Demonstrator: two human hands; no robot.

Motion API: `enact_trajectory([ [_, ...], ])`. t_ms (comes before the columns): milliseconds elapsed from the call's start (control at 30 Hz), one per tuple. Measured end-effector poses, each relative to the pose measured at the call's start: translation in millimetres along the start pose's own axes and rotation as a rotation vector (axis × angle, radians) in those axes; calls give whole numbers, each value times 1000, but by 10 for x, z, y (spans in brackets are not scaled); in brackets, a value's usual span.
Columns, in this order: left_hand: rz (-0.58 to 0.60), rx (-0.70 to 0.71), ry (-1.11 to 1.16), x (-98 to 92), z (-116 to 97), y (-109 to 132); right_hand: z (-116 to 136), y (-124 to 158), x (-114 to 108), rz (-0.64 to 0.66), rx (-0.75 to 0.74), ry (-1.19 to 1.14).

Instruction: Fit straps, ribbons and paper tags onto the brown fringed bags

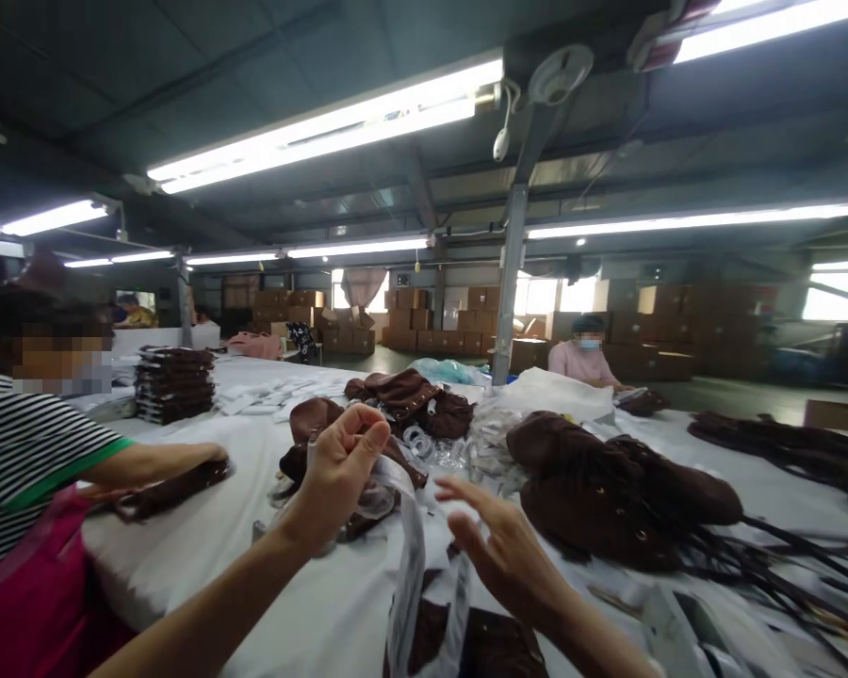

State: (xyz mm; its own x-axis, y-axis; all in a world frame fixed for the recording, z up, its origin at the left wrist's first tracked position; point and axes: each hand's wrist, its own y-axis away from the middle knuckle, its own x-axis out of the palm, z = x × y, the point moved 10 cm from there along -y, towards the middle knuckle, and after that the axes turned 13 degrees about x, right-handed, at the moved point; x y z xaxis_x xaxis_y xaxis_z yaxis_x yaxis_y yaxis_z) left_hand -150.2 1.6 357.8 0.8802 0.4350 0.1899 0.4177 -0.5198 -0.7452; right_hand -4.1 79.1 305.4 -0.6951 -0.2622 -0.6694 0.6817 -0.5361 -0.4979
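Note:
My left hand (343, 466) is raised in the middle, thumb and fingers pinched on a pale grey, shiny strip (411, 546), which looks like plastic. The strip hangs down from the fingers, and a second length of it runs up near my right hand. My right hand (498, 541) is held to the right of it, fingers stretched and apart; no hold on the strip shows. Below both hands a dark brown bag (495, 645) lies on the white-covered table (303, 612), partly cut off by the frame. Behind my left hand are more brown bags (402, 395) and rolls of clear plastic (418, 441).
On the right lies a heap of brown bags (608, 499) with long dark cords (756, 574). A co-worker in a striped shirt (35, 443) handles a brown piece at the left, beside stacked brown pieces (174, 384). Across the table sits a masked person (579, 358).

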Motion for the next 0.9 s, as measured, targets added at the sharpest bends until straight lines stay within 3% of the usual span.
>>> enact_trajectory([
  [67, 61, 19, -38, 159, -62, 33, 335, -160, -70, 43, -7, -205],
  [133, 18, 25, -27, 204, -91, 66, 513, -215, -5, 46, -14, -320],
  [267, -259, -15, 197, 142, 53, 213, 484, -78, 194, -58, 31, -279],
  [367, -386, -81, 352, 169, 304, 366, 345, 55, 154, -139, 55, -143],
  [433, -217, -100, 229, 307, 396, 410, 239, 109, 126, -110, 62, 78],
  [533, 350, -68, -171, 709, 458, 533, 131, 204, 185, 78, -23, 477],
  [567, 487, -48, -276, 796, 466, 589, 118, 240, 196, 143, -59, 552],
  [600, 550, -33, -336, 835, 450, 615, 131, 262, 174, 181, -83, 576],
  [667, 438, -18, -304, 785, 324, 537, 205, 240, 36, 167, -61, 495],
  [767, -27, -79, 20, 570, 164, 383, 348, 158, -156, 79, 26, 235],
  [833, -314, -177, 241, 477, 252, 412, 373, 146, -197, 10, 72, 115],
  [900, -461, -268, 344, 447, 407, 502, 295, 182, -193, -57, 116, 102],
])
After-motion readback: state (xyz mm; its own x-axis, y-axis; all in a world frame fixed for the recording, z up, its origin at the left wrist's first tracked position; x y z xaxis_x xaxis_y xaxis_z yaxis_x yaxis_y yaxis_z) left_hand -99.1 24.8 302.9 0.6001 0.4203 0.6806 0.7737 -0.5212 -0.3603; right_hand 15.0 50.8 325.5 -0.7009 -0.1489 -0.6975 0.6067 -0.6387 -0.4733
